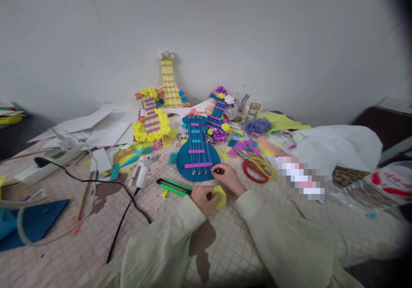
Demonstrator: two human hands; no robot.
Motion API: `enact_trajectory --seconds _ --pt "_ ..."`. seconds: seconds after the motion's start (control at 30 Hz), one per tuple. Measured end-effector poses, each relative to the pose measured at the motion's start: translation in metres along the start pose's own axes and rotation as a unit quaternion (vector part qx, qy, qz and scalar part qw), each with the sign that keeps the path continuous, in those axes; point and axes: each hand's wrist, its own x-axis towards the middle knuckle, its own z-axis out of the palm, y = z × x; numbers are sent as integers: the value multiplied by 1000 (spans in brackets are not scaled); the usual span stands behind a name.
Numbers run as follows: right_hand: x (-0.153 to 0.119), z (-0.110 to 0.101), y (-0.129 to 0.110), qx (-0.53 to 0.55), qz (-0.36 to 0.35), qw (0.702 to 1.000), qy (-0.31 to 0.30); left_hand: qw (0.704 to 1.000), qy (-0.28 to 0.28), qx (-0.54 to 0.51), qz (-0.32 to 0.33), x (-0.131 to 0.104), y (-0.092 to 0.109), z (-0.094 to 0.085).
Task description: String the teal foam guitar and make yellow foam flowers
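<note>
A blue paper guitar (183, 159) lies on the table before me, with purple and turquoise strips across its strings. My left hand (202, 198) is closed on a small piece of yellow paper (220, 197), below the guitar's rounded end. At the guitar's lower right edge, my right hand (229, 178) has its fingers pinched together; what they hold, if anything, is too small to tell. A green utility knife (174, 186) lies just left of my left hand. To the right of my right hand are scissors (255, 174) with red and yellow handles.
Behind stand decorated paper guitars, a tall yellow one (168, 80) against the wall. A white glue gun (142, 174) trails a black cord (124, 219) near my left forearm. A power strip (51, 163) lies left; purple yarn (258, 125) and a plastic bag (380, 185) are right.
</note>
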Motion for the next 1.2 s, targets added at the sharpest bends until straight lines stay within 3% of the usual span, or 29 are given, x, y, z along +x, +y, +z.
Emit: enact_trajectory --seconds 0.33,0.5,0.6,0.77,0.9,1.0,1.1,1.2 --pt "-2 -8 -6 63 14 998 25 999 17 -46 -9 0 -1 -1" --pt "-9 -22 -28 98 0 993 65 994 52 -97 -27 4 -11 -4" --pt "-11 -27 -52 111 -40 992 41 989 83 -119 -31 8 -17 -8" --pt "-5 -24 -84 75 -121 988 -64 982 119 -146 -27 12 -20 -20" --pt "-12 -15 -79 96 -93 988 -78 976 119 -178 -27 12 -18 -22" --pt "-24 -9 -64 158 -23 985 -71 976 106 -188 -34 10 -17 -17" --pt "-34 -6 -55 193 33 979 -54 983 110 -135 -49 7 -16 -12" --pt "-36 -5 -54 186 18 982 -38 990 115 -68 -51 5 -12 -12"
